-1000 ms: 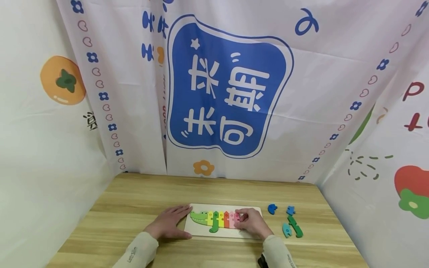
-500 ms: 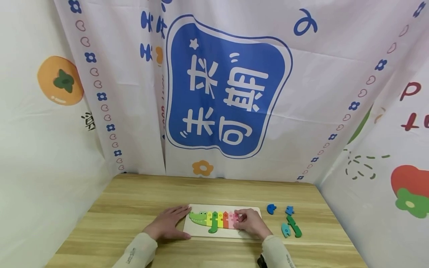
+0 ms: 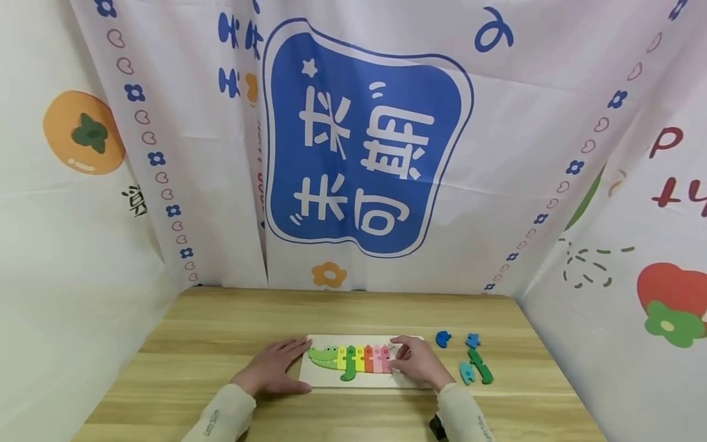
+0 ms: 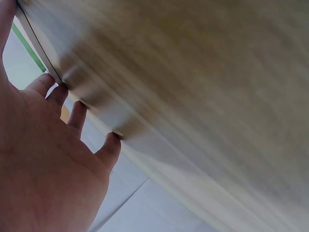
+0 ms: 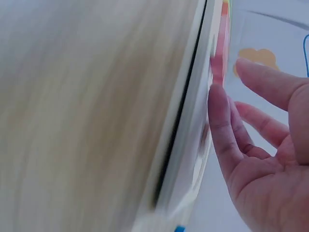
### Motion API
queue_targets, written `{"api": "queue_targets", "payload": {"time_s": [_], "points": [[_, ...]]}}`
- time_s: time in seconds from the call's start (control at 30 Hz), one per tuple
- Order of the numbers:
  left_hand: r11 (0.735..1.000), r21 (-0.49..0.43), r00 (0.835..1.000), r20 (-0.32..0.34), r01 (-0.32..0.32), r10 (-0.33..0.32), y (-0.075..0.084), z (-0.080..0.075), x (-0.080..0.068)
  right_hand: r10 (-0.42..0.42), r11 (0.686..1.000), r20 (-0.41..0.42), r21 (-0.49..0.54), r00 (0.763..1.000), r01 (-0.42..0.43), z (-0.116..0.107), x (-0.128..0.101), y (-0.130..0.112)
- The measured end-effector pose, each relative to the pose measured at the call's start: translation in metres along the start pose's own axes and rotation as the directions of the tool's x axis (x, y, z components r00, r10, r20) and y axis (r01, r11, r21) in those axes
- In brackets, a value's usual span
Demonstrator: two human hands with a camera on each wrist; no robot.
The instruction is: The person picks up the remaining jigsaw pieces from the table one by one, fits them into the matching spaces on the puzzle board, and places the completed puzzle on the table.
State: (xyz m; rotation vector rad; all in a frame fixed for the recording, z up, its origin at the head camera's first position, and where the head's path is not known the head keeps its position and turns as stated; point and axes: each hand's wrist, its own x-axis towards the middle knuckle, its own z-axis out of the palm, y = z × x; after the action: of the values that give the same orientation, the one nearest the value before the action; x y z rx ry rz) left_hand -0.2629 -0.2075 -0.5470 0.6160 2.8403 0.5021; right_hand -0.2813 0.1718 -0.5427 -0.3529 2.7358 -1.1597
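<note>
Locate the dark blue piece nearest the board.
Head view: the dark blue piece lies loose on the table, just right of the board and the right hand, left of another blue piece.

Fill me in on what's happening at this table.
A person is working on a crocodile puzzle board on a wooden table. The left hand lies flat at the board's left end. The right hand rests with straight fingers beside the pink piece; the head, yellow, orange and pink pieces are in. Four loose pieces wait to the right: two blue, one teal, one green.
</note>
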Motion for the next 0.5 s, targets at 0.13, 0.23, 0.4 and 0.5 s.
{"api": "queue_targets", "payload": {"time_s": [0.13,0.23,0.4,0.5], "points": [[1.0,0.005,1.0,0.004,-0.011,0.011,-0.001,0.001,0.001,0.03,1.0,-0.084,-0.002,0.996,-0.03,-0.016,-0.006,0.009],[1.0,0.004,1.0,0.011,-0.005,0.005,-0.002,0.001,0.002,0.047,0.999,-0.158,-0.011,0.986,-0.05,-0.029,-0.009,0.017],[1.0,0.005,1.0,0.013,0.015,-0.015,-0.002,0.001,0.001,0.033,0.998,-0.247,-0.044,0.969,-0.045,-0.05,-0.012,0.029],[1.0,0.0,1.0,0.011,0.015,-0.015,-0.001,0.0,0.0,0.023,0.997,-0.273,-0.061,0.962,-0.041,-0.062,-0.016,0.039]]}}
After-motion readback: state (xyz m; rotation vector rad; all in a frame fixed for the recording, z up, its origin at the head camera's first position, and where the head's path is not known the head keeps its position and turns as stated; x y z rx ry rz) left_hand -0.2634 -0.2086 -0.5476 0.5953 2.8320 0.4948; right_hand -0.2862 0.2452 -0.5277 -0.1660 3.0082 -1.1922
